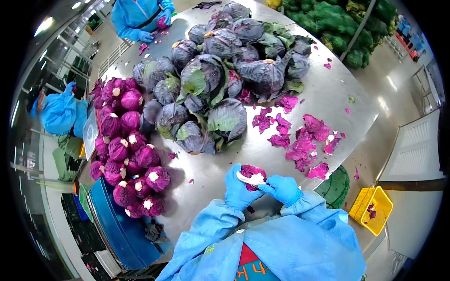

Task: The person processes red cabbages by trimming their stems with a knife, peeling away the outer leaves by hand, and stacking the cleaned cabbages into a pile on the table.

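Observation:
My left hand (237, 191), in a blue glove, is wrapped round a peeled red cabbage (253, 172) just above the table's near edge. The cabbage's white cut stem end faces up. Across that end lies a narrow, pale, blade-like piece (243, 178). My right hand (284, 189), also gloved, is closed at the cabbage's right side, its fingertips at the inner end of the pale piece; what lies inside the fist is hidden. Loose purple leaves (302, 147) lie ahead of my right hand. Trimmed red cabbages (117, 149) are piled to the left.
Untrimmed red cabbages (206, 77) are heaped on the steel table (344, 100). Across it, a co-worker (136, 21) handles a cabbage; another person (63, 112) is at left. A blue bin (119, 225), a green basket (335, 187) and a yellow crate (379, 210) stand near the table.

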The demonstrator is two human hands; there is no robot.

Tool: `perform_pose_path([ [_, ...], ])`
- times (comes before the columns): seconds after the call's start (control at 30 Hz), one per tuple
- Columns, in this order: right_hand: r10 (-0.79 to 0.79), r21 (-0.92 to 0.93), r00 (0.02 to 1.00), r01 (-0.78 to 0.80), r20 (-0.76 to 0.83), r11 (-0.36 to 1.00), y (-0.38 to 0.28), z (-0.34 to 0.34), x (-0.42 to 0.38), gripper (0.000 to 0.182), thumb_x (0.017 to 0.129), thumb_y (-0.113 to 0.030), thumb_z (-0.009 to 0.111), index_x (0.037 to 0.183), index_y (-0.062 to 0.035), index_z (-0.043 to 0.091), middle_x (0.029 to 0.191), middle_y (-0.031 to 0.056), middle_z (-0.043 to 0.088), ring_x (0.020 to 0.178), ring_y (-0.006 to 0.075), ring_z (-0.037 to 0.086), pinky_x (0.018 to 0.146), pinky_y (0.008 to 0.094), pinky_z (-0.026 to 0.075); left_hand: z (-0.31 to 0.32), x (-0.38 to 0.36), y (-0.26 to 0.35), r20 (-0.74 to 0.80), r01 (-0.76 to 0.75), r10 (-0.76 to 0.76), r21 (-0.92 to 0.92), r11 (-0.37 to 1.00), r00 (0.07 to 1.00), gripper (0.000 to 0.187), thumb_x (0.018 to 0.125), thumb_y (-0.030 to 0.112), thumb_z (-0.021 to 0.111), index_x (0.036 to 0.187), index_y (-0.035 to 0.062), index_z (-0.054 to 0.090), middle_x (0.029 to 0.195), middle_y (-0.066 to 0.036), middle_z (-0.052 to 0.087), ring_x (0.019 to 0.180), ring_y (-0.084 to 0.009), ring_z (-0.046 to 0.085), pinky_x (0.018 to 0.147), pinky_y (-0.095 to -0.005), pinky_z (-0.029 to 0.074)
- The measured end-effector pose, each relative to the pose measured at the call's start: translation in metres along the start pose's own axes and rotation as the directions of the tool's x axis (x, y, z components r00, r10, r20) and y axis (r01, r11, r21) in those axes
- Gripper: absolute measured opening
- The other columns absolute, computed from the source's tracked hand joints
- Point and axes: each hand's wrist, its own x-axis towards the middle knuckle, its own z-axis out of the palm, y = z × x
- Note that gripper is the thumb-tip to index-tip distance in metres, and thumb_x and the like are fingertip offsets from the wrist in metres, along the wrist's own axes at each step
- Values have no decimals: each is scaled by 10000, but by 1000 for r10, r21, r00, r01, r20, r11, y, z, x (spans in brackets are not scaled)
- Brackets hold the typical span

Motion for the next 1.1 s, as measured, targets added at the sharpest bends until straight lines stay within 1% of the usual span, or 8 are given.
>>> perform_pose_path([
  [0.2,31,-20,1000,-31,-1,999,10,5,-4,458,895,-549,492,756,-129,609,695,80,605,620,296,618,539,436,476,11,10,-28,-26,1,1,66,998,1000,1413,387,621,877,1396,-118,220,1296,-267,387,1218,-394,421,1048,-428,366],
  [0.33,89,23,995,-90,38,996,16,11,-4,483,896,-570,466,762,-128,607,701,82,609,638,300,623,557,445,480,-6,22,-12,142,50,-59,64,997,988,1378,417,647,840,1403,-88,221,1350,-274,348,1263,-426,351,1073,-468,317],
  [0.63,380,74,886,-412,265,908,6,-2,30,609,916,-635,348,877,-108,651,815,140,660,730,348,637,674,467,482,21,31,-15,-97,-31,53,223,974,994,852,447,529,868,1057,29,548,1029,-184,580,986,-347,572,848,-453,462],
  [0.8,407,30,856,-438,319,898,-5,-24,53,560,949,-568,340,911,-117,671,805,166,656,747,346,645,695,452,488,13,39,-10,31,196,-196,25,980,980,1020,434,551,857,1163,-35,451,1141,-254,510,1062,-388,533,886,-468,467],
  [0.9,268,-233,964,-261,-4,937,40,8,45,546,953,-546,376,892,-86,665,712,144,643,705,328,651,631,437,495,4,30,5,96,112,-128,158,981,987,998,443,535,859,1154,-31,446,1130,-242,511,1088,-387,511,922,-479,440],
  [0.97,471,-79,882,-472,-28,878,86,-17,39,476,985,-450,367,964,-85,672,725,149,650,707,327,654,682,422,511,15,6,-2,24,-83,80,214,973,997,1173,454,502,866,1332,-47,313,1257,-270,415,1206,-423,370,1025,-482,340],
  [1.03,656,218,750,-657,87,722,112,-44,29,437,988,-413,401,966,-80,682,720,148,651,695,318,656,695,416,519,19,-3,-12,-14,-72,76,192,979,997,1250,466,499,872,1387,-61,239,1315,-290,356,1240,-437,330,1052,-470,319],
  [1.1,607,401,778,-613,162,680,97,-39,13,436,971,-436,445,927,-78,690,718,141,654,686,304,654,695,410,516,18,-3,-19,-30,-7,8,52,999,1000,1252,470,510,872,1384,-70,244,1335,-295,339,1269,-433,308,1064,-469,309],
])
